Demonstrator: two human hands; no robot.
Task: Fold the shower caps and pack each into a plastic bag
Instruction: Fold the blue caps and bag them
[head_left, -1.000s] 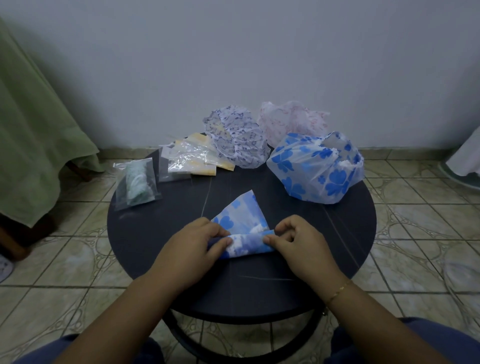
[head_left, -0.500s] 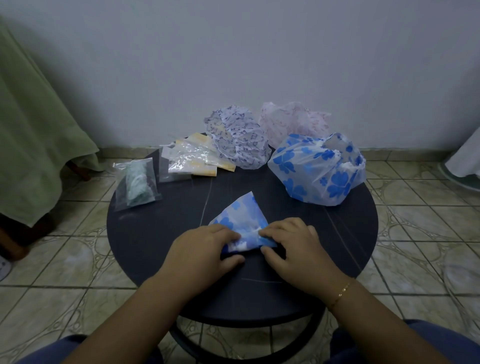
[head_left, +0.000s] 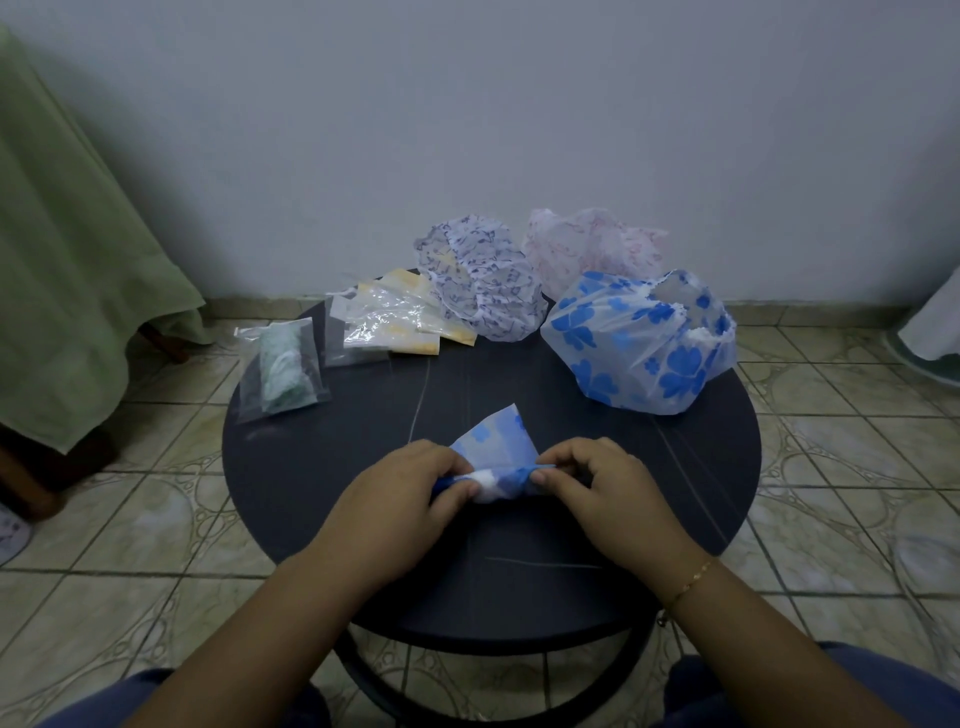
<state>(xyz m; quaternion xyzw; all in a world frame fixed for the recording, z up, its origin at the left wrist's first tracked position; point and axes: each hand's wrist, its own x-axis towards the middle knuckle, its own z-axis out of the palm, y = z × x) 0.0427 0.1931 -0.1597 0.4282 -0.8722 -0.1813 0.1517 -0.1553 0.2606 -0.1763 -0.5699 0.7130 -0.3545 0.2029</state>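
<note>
a: quick one, where's the cap?

b: blue-flower folded shower cap (head_left: 494, 457) lies on the near middle of the round dark table (head_left: 311, 467), a wedge with its point aimed away from me. the rolled near edge runs left to right, straight between my hands.

a: fingers?

b: left hand (head_left: 400, 493) pinches the left end of the roll, thumb under and fingers curled over. right hand (head_left: 602, 483) pinches the right end the same way, narrow. both are touching it, neither is nearer. my guess is the next roll goes away from me, toward the point.

a: anything in the way?

b: not on that line. the unfolded blue-flower cap (head_left: 644, 343) sits far right, well apart. navy-print cap (head_left: 483, 283) and pink-print cap (head_left: 587, 249) are at the far rim. the stack of empty plastic bags (head_left: 389, 319) lies far left of centre, nearer my left hand, so i'd reach for one with that. a bagged green cap (head_left: 283, 366) sits on the left rim, looks done.

a: progress?

b: i'd say one packed, one mid-fold, three untouched.
</note>
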